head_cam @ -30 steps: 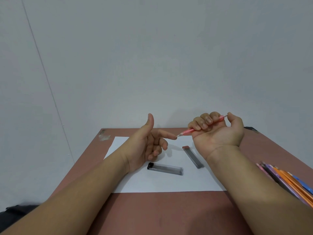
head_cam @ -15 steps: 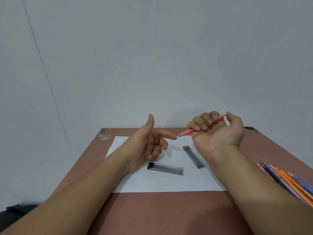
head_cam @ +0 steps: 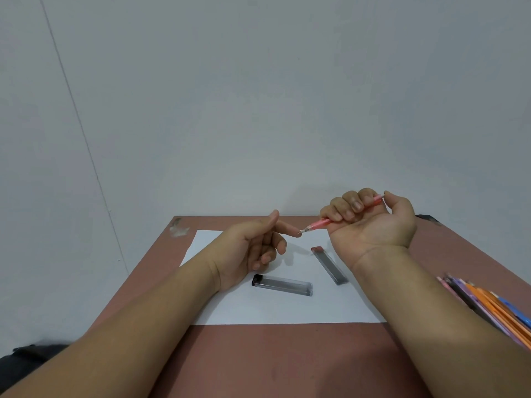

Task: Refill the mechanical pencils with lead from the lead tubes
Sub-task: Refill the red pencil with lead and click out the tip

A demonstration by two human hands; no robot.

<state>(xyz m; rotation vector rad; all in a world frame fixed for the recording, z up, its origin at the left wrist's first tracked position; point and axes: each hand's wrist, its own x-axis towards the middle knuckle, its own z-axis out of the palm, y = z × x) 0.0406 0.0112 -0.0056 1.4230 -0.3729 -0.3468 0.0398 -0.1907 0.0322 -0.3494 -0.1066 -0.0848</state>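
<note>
My right hand (head_cam: 370, 222) is fisted around a pink mechanical pencil (head_cam: 320, 224), thumb resting on its rear end, tip aimed left. My left hand (head_cam: 253, 245) holds nothing; its index fingertip touches the pencil's tip while the thumb lies along that finger. Two clear lead tubes lie on the white paper sheet (head_cam: 287, 308): one with a black cap (head_cam: 281, 285) just under my left hand, one with a red cap (head_cam: 329, 265) beside my right wrist.
A bunch of coloured mechanical pencils (head_cam: 494, 305), orange, purple, blue and pink, lies at the right edge of the brown table (head_cam: 273, 360). A grey wall stands right behind the table. A scrap of tape (head_cam: 178, 228) sits at the far left corner.
My left thumb has dropped from upright to lie along the index finger. The pencil and right hand stay nearly still.
</note>
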